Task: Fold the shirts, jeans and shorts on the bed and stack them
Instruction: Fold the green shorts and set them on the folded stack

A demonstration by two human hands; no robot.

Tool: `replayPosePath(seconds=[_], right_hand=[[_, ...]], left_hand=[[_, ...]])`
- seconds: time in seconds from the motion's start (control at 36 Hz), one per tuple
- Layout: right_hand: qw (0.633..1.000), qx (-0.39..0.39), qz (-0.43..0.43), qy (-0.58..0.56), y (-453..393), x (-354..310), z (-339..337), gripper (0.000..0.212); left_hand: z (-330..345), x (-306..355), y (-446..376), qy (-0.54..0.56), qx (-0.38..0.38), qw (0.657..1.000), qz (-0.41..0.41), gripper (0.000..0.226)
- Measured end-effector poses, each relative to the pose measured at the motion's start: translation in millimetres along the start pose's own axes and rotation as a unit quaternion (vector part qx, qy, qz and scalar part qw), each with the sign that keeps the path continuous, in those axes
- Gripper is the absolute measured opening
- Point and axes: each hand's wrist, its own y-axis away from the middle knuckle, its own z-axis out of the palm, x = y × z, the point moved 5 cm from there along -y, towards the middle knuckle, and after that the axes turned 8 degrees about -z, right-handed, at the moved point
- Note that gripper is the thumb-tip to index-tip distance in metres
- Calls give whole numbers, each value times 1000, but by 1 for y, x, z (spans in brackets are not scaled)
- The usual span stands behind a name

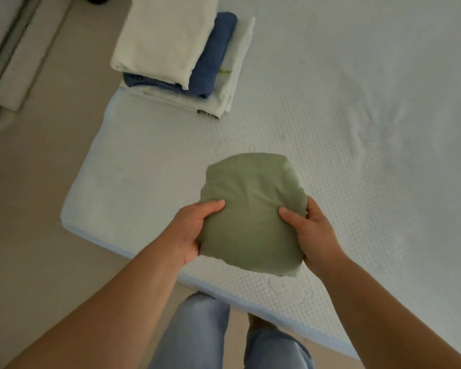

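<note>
Your left hand (194, 230) and right hand (310, 233) each grip a side of the folded green garment (250, 214), thumbs on top, holding it over the bed's (330, 129) near edge. The stack (181, 57) lies well apart, toward the far-left corner. So it's nearer your left hand, and the carry probably runs forward and left.

No legible text, labels or numbers anywhere.

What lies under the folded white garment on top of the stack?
Under the folded white garment lies a folded blue garment, and below that a pale folded piece on the white mattress. How many layers the pale piece has is hidden.
</note>
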Motion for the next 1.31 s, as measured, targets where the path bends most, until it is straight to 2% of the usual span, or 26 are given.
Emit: replayPosePath(seconds=[0.17,0.31,0.44,0.64,0.75,0.86,0.92,1.0,1.08,1.19,1.22,1.25,1.31], right_hand=[[999,-32,-42,-9,-2,-45,44,28],[996,-43,-81,0,-13,-80,104,37],[991,2,-136,15,-40,-115,173,39],[975,65,-210,14,-112,-177,253,40],[963,101,-243,49,-161,-217,272,40],[953,140,-249,101,-205,-239,273,39],[951,157,-232,130,-228,-235,269,43],[960,163,-154,168,-259,-203,261,54],[957,170,-86,220,-274,-161,258,55],[938,224,-108,239,-273,-147,255,56],[931,235,-121,252,-271,-149,255,62],[919,244,-139,276,-267,-152,256,69],[879,248,-217,346,-257,-164,263,74]], left_hand=[[-25,42,33,10,-1,999,46,25],[-61,106,51,-35,12,989,142,27],[-101,196,63,-113,-7,970,216,33],[-131,341,47,-154,-14,939,308,23],[-123,402,22,-162,-43,929,330,27],[-111,438,-10,-141,-37,925,352,27],[-108,442,-36,-136,-19,930,340,29],[-119,429,-84,-186,96,934,289,47],[-131,412,-109,-253,197,907,274,52],[-129,409,-101,-262,232,873,340,55],[-129,410,-94,-285,250,849,367,59],[-129,411,-85,-322,274,811,405,64],[-120,414,-65,-408,291,704,503,67]])
